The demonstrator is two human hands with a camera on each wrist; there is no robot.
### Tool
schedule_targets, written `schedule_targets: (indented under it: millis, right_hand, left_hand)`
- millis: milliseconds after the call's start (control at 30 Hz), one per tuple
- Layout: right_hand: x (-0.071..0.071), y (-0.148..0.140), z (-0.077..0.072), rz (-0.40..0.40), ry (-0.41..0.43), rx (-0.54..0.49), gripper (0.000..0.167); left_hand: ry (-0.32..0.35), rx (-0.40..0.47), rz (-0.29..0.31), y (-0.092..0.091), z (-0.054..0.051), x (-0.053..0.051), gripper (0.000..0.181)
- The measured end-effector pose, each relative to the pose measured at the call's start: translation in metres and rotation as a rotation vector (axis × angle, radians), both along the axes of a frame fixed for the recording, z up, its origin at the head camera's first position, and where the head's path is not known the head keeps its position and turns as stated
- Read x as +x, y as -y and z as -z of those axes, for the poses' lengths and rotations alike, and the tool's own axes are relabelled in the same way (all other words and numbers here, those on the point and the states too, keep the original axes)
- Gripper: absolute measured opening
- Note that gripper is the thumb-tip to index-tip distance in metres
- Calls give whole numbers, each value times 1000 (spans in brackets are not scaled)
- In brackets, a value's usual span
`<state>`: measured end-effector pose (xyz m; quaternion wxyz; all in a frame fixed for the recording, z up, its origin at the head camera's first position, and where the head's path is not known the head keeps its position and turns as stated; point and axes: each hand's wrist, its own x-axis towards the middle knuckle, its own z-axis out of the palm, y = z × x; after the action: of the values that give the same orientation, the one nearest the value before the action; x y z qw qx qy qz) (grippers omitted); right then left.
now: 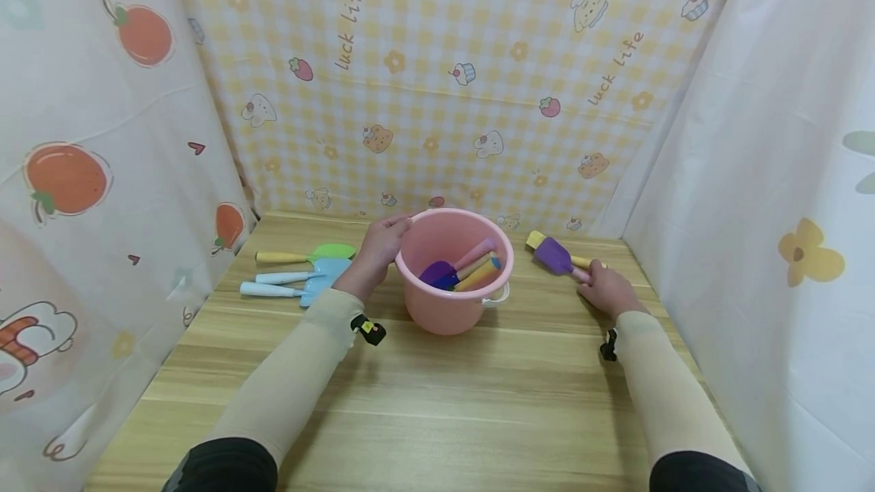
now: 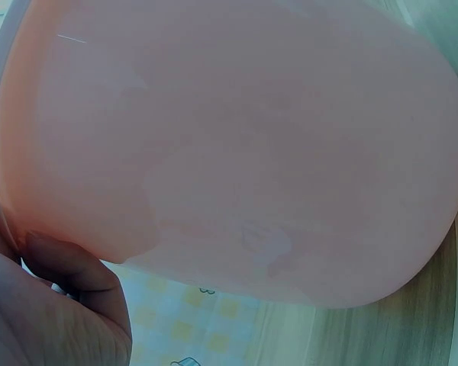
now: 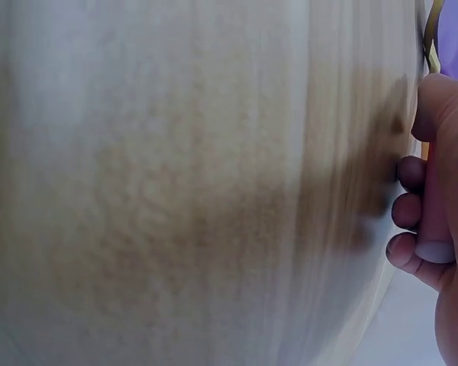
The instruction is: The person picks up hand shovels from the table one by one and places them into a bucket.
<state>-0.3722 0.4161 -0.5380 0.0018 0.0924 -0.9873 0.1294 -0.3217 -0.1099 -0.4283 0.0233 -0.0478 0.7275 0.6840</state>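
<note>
A pink bucket (image 1: pixel 444 316) stands upright on the table, its white handle (image 1: pixel 497 296) hanging at the right side. My left hand (image 1: pixel 372 258) grips the bucket's left rim, thumb and fingers around the edge; the left wrist view is filled by the bucket's wall (image 2: pixel 252 152). Inside lie several toy shovels, one with a purple blade (image 1: pixel 435 272). At the right, my right hand (image 1: pixel 611 291) holds a purple toy shovel (image 1: pixel 552 256) by its pink handle (image 3: pixel 437 217), fingers curled round it. A yellow shovel (image 1: pixel 535 239) lies behind it; whether the hand grips that too is unclear.
Left of the bucket lie a green shovel (image 1: pixel 333 250) with a yellow handle and two light-blue shovels (image 1: pixel 331 267), handles pointing left. A checked cloth (image 1: pixel 437 112) hangs behind the wooden table (image 1: pixel 478 408), with white printed curtains (image 1: pixel 766 173) on both sides.
</note>
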Motion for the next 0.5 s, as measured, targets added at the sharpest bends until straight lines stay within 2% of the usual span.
schedule_targets:
  millis: [267, 500]
  right_hand:
    - [1, 4, -1, 3, -16, -9, 38]
    - [1, 7, 1, 17, -25, -62, 38]
  left_hand:
    - [5, -6, -4, 0, 2, -1, 43]
    - [2, 0, -12, -1, 2, -1, 43]
